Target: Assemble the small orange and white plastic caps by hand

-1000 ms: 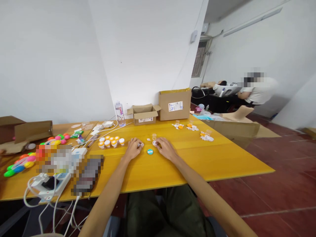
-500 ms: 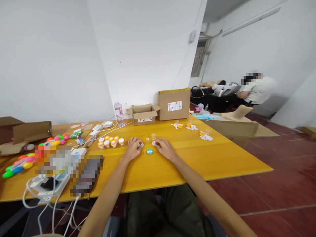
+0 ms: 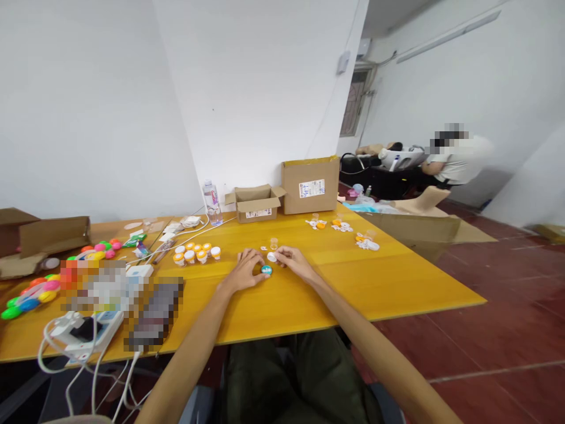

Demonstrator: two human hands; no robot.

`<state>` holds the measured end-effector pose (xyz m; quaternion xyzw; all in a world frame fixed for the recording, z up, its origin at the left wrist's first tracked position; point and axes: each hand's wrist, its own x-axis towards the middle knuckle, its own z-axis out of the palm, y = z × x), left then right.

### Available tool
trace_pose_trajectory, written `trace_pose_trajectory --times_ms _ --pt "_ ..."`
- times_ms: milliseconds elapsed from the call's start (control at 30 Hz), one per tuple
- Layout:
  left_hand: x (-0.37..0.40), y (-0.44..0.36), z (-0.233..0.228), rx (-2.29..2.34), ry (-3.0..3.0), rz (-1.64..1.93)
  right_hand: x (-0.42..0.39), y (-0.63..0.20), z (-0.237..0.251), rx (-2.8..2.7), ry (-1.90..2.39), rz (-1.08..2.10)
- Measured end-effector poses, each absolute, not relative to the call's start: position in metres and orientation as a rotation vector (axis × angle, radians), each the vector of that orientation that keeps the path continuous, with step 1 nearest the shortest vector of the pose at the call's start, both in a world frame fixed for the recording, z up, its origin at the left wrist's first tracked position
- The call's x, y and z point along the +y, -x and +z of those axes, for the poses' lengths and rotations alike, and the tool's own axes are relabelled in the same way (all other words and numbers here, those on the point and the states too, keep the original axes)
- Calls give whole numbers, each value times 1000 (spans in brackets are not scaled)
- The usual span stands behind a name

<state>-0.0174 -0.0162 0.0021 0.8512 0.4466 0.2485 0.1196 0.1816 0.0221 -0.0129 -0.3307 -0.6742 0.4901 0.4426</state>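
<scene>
My left hand [image 3: 246, 271] rests low over the table, its thumb and fingers closed about the edges of a small round teal disc [image 3: 266, 270] with pale markings. Pinched in the fingertips of my right hand [image 3: 295, 262] is a small white round cap-like piece [image 3: 272, 257], tilted on its edge. Just beyond it stands a small clear plastic cup [image 3: 274, 242]. A tiny white piece with dark marks [image 3: 263, 248] lies beside the cup. Whatever is under my left palm is hidden.
To the left stand several small white jars with orange lids [image 3: 202, 255]. Small white and orange parts [image 3: 366, 242] lie in groups at the right. Cardboard boxes [image 3: 310, 203] and a water bottle [image 3: 212, 203] stand behind. A power strip [image 3: 101, 330] with cables lies left. Another person [image 3: 461, 159] sits far right.
My left hand has moved right from the small dotted pieces to the teal disc, closing on it. My right hand has tilted the white piece up and shifted it slightly left.
</scene>
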Motion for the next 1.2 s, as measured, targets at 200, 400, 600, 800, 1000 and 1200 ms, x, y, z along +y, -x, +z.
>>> trace_pose_trajectory --times_ms 200,400,600,800,1000,1200 --pt "-14 18 1 1285 -2487 767 22 -181 -12 -1750 772 1179" --pt "-10 19 -3 1288 -2475 799 20 -178 -14 -1769 777 1173" --pt "-7 20 -5 1289 -2460 813 16 -176 -13 -1763 726 1226" --pt "-6 21 -6 1267 -2444 818 21 -179 -16 -1729 736 1240" --pt "-8 20 -7 1301 -2367 933 26 -181 -20 -1647 776 1259" --pt "-8 13 -2 1211 -2348 1086 22 -179 -15 -1563 755 1356"
